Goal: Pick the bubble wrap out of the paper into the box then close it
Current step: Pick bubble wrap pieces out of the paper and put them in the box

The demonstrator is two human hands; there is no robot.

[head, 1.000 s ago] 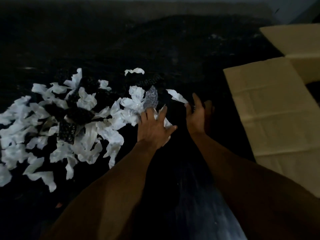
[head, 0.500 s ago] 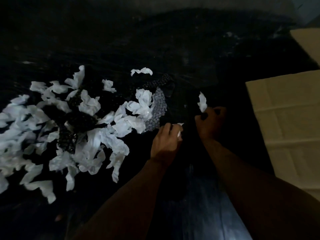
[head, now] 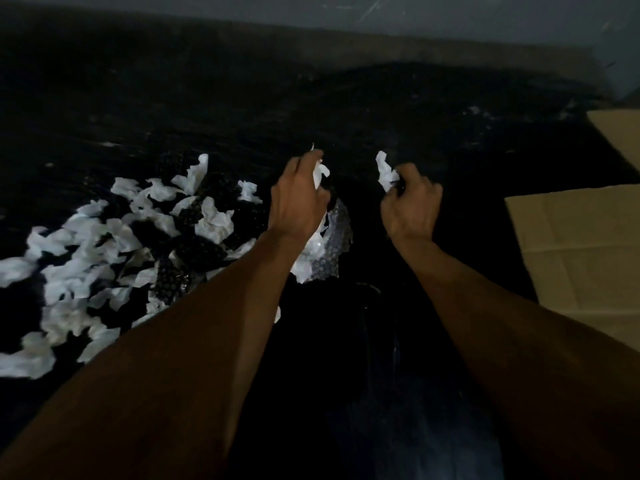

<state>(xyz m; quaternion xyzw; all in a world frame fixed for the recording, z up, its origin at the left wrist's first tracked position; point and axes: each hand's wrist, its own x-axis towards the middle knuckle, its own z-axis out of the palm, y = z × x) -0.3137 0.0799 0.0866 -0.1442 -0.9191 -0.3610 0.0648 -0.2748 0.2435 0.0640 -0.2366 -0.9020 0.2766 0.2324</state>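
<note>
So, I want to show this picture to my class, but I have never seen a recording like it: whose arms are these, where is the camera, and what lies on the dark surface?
There is no machine here. The arms belong to a person who wears a camera on the head, so the single picture looks forward and down at the person's own hands. The left hand pinches a scrap of white paper, and the right hand pinches another white paper scrap. Both hands are raised above a dark surface. To the left lies a pile of torn white paper mixed with dark bubble wrap. A clear piece of bubble wrap shows just below the left hand. At the right edge is an open cardboard box, only partly in view.
</note>
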